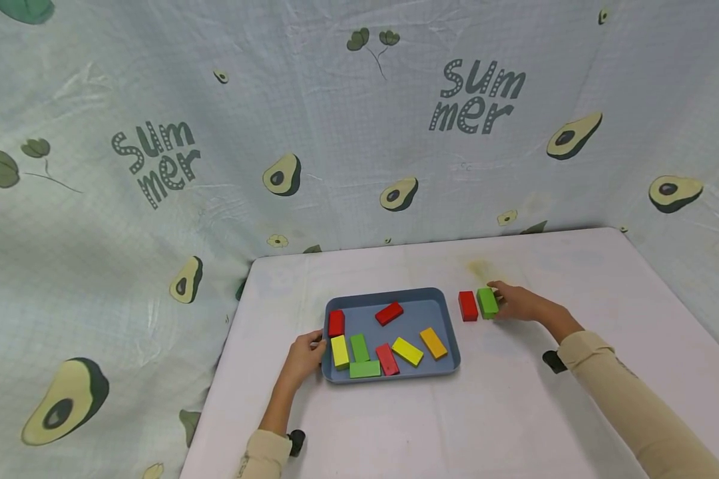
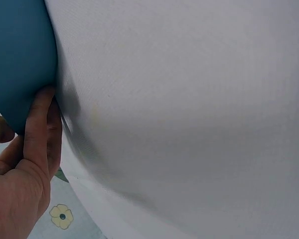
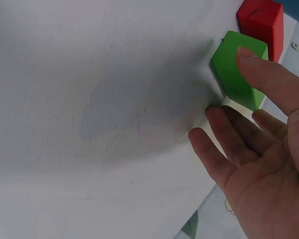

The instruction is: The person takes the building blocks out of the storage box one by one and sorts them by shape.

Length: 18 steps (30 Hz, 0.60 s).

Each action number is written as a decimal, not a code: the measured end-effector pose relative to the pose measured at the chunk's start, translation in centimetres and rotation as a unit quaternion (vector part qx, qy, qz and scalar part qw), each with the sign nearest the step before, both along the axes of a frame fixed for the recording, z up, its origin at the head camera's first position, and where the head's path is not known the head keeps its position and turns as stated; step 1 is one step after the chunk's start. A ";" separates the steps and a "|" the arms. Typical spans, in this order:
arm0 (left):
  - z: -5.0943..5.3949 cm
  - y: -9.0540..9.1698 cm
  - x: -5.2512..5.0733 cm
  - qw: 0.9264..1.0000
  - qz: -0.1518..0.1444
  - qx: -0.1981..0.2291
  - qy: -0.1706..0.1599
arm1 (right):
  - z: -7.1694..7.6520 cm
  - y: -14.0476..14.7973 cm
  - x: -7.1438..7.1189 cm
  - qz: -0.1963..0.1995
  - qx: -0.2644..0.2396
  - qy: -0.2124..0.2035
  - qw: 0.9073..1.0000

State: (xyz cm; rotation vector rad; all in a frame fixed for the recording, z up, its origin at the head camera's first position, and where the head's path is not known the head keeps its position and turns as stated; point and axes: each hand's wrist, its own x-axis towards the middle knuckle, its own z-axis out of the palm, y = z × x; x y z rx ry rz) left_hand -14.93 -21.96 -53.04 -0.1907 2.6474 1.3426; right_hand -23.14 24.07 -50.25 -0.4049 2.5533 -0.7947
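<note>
At the left end of a blue-grey tray [image 1: 389, 380], my left hand [image 1: 301, 359] holds the rim. In the left wrist view its fingertips touch the tray's outer wall [image 2: 22, 59], with the thumb apart from them. Right of the tray, my right hand [image 1: 518, 303] is at a green block [image 1: 487, 303]. The right wrist view has the thumb over this green block [image 3: 236, 64], the other fingers spread and fairly straight beside it. A red block [image 1: 468, 306] stands close by, between the green block and the tray.
Several blocks lie in the tray, among them a red block [image 1: 389, 313], an orange block [image 1: 433, 343], a yellow block [image 1: 407, 352] and a green block [image 1: 365, 369]. The white table [image 1: 383, 432] meets a patterned cloth [image 1: 335, 120] behind and at both sides.
</note>
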 end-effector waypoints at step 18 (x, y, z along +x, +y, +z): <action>0.2 0.0 0.0 1.000 0.002 -0.004 -0.005 | 1.2 0.2 0.0 -0.007 0.016 0.091 0.996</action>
